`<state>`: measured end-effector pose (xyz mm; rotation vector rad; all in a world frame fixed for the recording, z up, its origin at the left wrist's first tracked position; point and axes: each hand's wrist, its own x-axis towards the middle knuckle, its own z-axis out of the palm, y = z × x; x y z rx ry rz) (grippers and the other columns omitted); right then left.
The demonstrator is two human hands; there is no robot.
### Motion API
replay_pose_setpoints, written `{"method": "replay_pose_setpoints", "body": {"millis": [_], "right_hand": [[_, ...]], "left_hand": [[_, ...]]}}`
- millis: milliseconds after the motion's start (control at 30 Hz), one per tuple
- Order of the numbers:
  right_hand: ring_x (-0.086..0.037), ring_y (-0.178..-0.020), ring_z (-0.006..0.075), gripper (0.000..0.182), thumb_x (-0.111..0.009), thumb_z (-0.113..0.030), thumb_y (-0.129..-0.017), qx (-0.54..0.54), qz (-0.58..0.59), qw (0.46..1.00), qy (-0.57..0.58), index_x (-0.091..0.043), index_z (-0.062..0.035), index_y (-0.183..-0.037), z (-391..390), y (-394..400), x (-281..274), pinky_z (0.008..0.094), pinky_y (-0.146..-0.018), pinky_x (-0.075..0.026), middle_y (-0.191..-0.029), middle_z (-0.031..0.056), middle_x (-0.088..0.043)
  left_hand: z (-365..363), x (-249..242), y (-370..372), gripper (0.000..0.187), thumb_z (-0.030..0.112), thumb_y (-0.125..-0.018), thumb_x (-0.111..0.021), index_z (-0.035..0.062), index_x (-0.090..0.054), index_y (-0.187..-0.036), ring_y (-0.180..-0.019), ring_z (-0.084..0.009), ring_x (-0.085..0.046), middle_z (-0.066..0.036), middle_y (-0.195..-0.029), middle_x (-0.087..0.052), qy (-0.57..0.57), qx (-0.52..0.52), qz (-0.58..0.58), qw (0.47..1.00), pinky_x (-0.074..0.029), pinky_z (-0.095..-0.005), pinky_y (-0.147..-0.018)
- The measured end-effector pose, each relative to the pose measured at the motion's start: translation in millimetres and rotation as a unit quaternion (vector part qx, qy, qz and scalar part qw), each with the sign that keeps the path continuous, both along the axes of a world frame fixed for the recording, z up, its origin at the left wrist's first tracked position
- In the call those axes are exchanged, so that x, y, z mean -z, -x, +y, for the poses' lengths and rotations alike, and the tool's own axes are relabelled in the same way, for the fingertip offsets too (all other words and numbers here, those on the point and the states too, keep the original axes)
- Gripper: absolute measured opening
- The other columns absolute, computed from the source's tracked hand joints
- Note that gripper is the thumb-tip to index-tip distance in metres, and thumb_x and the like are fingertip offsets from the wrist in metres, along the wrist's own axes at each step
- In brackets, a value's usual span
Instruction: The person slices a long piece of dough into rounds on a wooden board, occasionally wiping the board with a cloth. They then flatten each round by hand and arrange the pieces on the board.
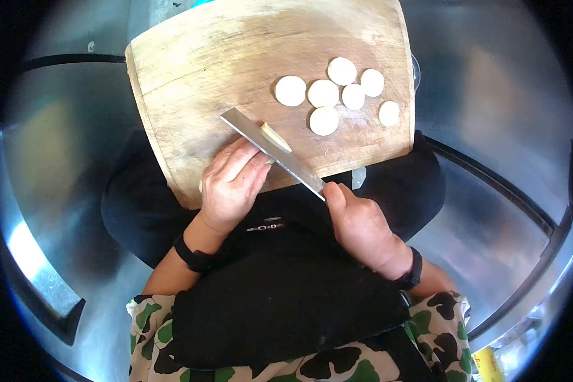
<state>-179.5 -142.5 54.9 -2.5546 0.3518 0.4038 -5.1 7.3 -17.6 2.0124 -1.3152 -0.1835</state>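
The right hand (363, 226) clenches the knife (274, 151), blade slanting up-left from that grip. The left hand (230, 184) pins the root (275, 137) just beyond the blade, slices (337, 95) farther off.

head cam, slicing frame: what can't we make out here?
- Knife handle: hidden inside the right hand, head view.
- Piece being cut: mostly covered by the blade and the left hand; what it is cannot be told.
- Left fingertips: behind the blade.
- Board far edge: cut off by the top of the frame.
- Slices: too plain to identify.
- Yellow object, bottom right: blurred, cropped by the lens rim.
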Motion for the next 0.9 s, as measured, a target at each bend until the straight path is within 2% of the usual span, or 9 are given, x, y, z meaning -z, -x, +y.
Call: {"method": "replay_pose_setpoints", "body": {"millis": [333,467,567,633,700,733,833,867,900], "right_hand": [[-0.066,-0.061,0.0376,0.017,-0.053,0.001,-0.084,0.035,-0.002,0.999,-0.037,-0.043,-0.0004,-0.098,0,-23,29,0.044,-0.049,-0.054,-0.079,0.0205,-0.06],[-0.063,-0.073,0.0453,0.019,-0.055,-0.008,-0.095,0.112,0.015,0.99,-0.085,-0.046,-0.0012,-0.11,-4,-20,35,0.0505,-0.061,-0.051,-0.078,0.0255,-0.062],[-0.063,-0.076,0.046,0.022,-0.055,-0.007,-0.094,0.179,-0.025,0.977,-0.116,-0.046,0.0007,-0.112,-9,-13,26,0.0502,-0.063,-0.05,-0.079,0.0263,-0.062],[-0.063,-0.078,0.0462,0.023,-0.055,-0.007,-0.094,0.176,-0.042,0.977,-0.111,-0.044,0.0008,-0.112,-9,-2,15,0.051,-0.064,-0.05,-0.081,0.0265,-0.062],[-0.063,-0.078,0.0471,0.021,-0.054,-0.01,-0.094,0.172,-0.035,0.98,-0.09,-0.043,-0.0007,-0.109,-8,4,-5,0.0536,-0.065,-0.051,-0.087,0.0262,-0.063],[-0.063,-0.075,0.0456,0.019,-0.054,-0.009,-0.094,0.166,-0.064,0.981,-0.083,-0.044,-0.0018,-0.108,-6,12,-5,0.0517,-0.061,-0.052,-0.086,0.024,-0.063],[-0.064,-0.07,0.0426,0.016,-0.053,-0.007,-0.093,0.129,-0.045,0.988,-0.078,-0.045,-0.002,-0.105,0,22,-17,0.048,-0.056,-0.053,-0.082,0.0218,-0.062],[-0.065,-0.065,0.038,0.016,-0.054,-0.003,-0.089,0.11,-0.054,0.991,-0.057,-0.046,-0.0022,-0.103,3,26,-16,0.0439,-0.053,-0.054,-0.08,0.018,-0.059],[-0.065,-0.064,0.037,0.017,-0.054,-0.002,-0.088,0.096,-0.055,0.993,-0.049,-0.046,-0.002,-0.103,5,29,-15,0.0433,-0.053,-0.054,-0.079,0.0172,-0.059]], "left_hand": [[-1,4,-3,0.029,0.002,-0.073,-0.076,0.0059,-0.073,-0.101,-0.102,-0.0273,-0.067,-0.008,-0.108,-0.069,0.026,-0.005,0.02,0.999,-0.056,-0.037,-0.086],[3,3,2,0.031,0.003,-0.074,-0.075,0.0066,-0.072,-0.104,-0.106,-0.0281,-0.065,-0.007,-0.112,-0.068,0.027,0.003,0.007,1.0,-0.054,-0.0381,-0.089],[9,-2,3,0.035,0.005,-0.075,-0.074,0.0082,-0.071,-0.109,-0.108,-0.0276,-0.063,-0.005,-0.115,-0.068,0.006,0.005,-0.018,1.0,-0.052,-0.0383,-0.092],[12,-7,7,0.035,0.006,-0.075,-0.074,0.0091,-0.071,-0.11,-0.108,-0.0269,-0.063,-0.004,-0.117,-0.067,-0.013,0.0,-0.027,1.0,-0.052,-0.0377,-0.092],[14,-9,9,0.039,0.004,-0.076,-0.074,0.0068,-0.069,-0.114,-0.111,-0.0292,-0.063,-0.007,-0.121,-0.065,-0.021,0.009,-0.017,1.0,-0.051,-0.0386,-0.094],[13,-8,11,0.039,0.004,-0.076,-0.074,0.0067,-0.069,-0.114,-0.111,-0.0293,-0.063,-0.007,-0.121,-0.065,-0.021,0.01,-0.024,0.999,-0.051,-0.0386,-0.094],[12,-5,12,0.037,0.005,-0.076,-0.074,0.0057,-0.069,-0.112,-0.11,-0.0299,-0.062,-0.008,-0.12,-0.065,-0.012,0.009,-0.038,0.999,-0.051,-0.0387,-0.093],[12,-5,12,0.035,0.005,-0.076,-0.075,0.0053,-0.069,-0.111,-0.109,-0.0301,-0.062,-0.009,-0.119,-0.065,-0.01,0.009,-0.041,0.999,-0.051,-0.0388,-0.092],[12,-5,12,0.034,0.005,-0.076,-0.074,0.0062,-0.069,-0.11,-0.109,-0.0291,-0.063,-0.008,-0.117,-0.066,-0.011,0.009,-0.047,0.999,-0.052,-0.0385,-0.091]]}}
